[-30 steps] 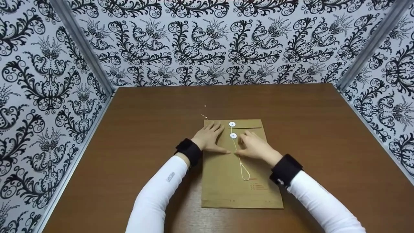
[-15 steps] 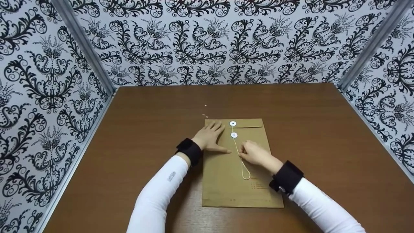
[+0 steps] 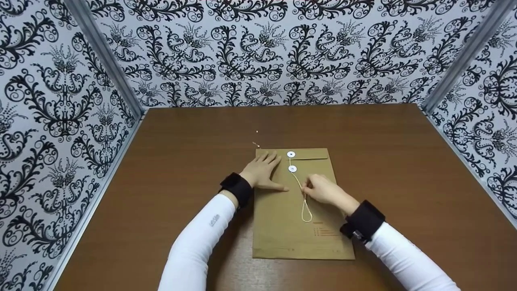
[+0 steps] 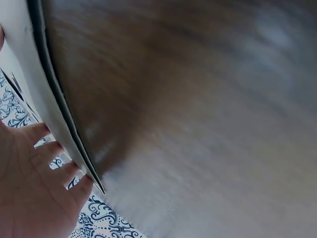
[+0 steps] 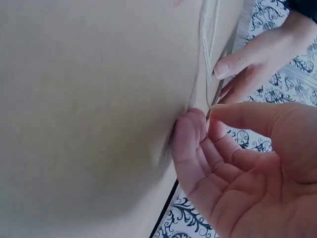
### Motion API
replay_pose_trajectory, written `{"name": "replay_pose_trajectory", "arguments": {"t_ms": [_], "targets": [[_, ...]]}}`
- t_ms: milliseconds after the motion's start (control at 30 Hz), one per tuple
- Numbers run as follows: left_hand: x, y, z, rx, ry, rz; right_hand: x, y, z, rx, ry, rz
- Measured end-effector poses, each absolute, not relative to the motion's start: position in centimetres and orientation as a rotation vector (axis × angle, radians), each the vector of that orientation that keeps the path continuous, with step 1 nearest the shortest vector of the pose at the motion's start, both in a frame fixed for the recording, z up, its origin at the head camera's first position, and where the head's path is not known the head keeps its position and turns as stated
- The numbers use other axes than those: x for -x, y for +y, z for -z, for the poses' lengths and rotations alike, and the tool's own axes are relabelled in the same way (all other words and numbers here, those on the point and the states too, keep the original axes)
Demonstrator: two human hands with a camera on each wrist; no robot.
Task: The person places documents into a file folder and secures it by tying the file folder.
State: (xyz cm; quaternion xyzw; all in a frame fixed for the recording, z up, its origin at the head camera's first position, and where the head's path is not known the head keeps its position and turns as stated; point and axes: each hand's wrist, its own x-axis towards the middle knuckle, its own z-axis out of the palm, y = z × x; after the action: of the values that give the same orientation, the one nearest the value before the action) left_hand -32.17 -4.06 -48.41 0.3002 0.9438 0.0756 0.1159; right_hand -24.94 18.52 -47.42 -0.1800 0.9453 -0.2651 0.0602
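Note:
A brown paper envelope (image 3: 278,230) lies flat on the table, its flap at the far end. Two white button discs sit on it, one on the flap (image 3: 309,154) and one just below. A pale string (image 3: 297,180) runs down from the lower disc and ends in a loose loop. With fingers spread, my left hand (image 3: 261,171) rests on the envelope's left side; the left wrist view shows its palm side (image 4: 37,183) along the envelope edge. My right hand (image 3: 322,190) pinches the string between thumb and fingertips, visible close up in the right wrist view (image 5: 237,163).
The brown wooden table (image 3: 181,161) extends around the envelope. Small pale scraps (image 3: 256,144) lie beyond its far left corner. Patterned black-and-white walls (image 3: 258,52) with grey metal corner posts enclose the back and sides.
My right hand has moved down from near the lower disc and taken hold of the string, then shifted slightly right, drawing the string's upper part with it. My left hand has stayed in place.

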Motion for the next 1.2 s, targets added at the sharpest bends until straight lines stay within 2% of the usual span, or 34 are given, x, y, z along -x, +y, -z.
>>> {"name": "replay_pose_trajectory", "arguments": {"t_ms": [233,500,833,1200], "targets": [[32.2,-4.2,48.6,-0.893,2.779,-0.234,25.6,19.6,47.2,0.350,2.673,1.100],[32.5,-4.1,49.2,-0.899,2.787,-0.224,26.1,20.4,47.9,0.385,2.555,1.231],[32.5,-4.1,49.2,-0.878,2.774,-0.212,26.9,21.9,47.5,0.407,2.794,0.971],[32.5,-4.1,49.1,-0.883,2.779,-0.225,29.2,23.5,46.9,0.709,3.048,0.542]]}}
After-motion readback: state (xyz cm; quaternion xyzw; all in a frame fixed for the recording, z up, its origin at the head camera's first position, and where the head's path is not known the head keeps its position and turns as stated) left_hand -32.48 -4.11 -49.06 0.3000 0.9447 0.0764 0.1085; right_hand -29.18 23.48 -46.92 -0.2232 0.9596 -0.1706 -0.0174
